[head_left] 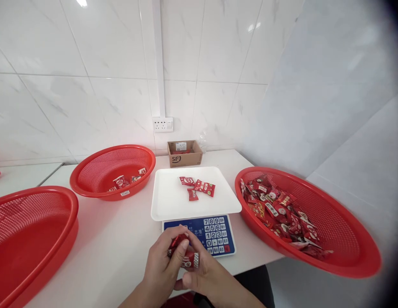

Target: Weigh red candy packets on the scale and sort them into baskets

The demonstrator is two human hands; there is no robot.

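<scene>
Red snack packets point(190, 259) are held between my two hands, in front of the scale. My left hand point(162, 259) grips them with its thumb across the top. My right hand point(205, 269) closes round them from the other side, its fingers partly hidden. Just beyond is a digital scale point(231, 239) with a blue keypad, its display partly covered by my hands. On its white tray point(167, 192) lie three red packets point(203, 187), close together.
At right, a red basket point(353, 239) holds many red packets point(282, 209) and overhangs the table edge. A back-left basket point(90, 171) contains several packets; another red basket point(54, 214) stands front left. A cardboard box point(186, 159) is near the wall, below a socket point(163, 124).
</scene>
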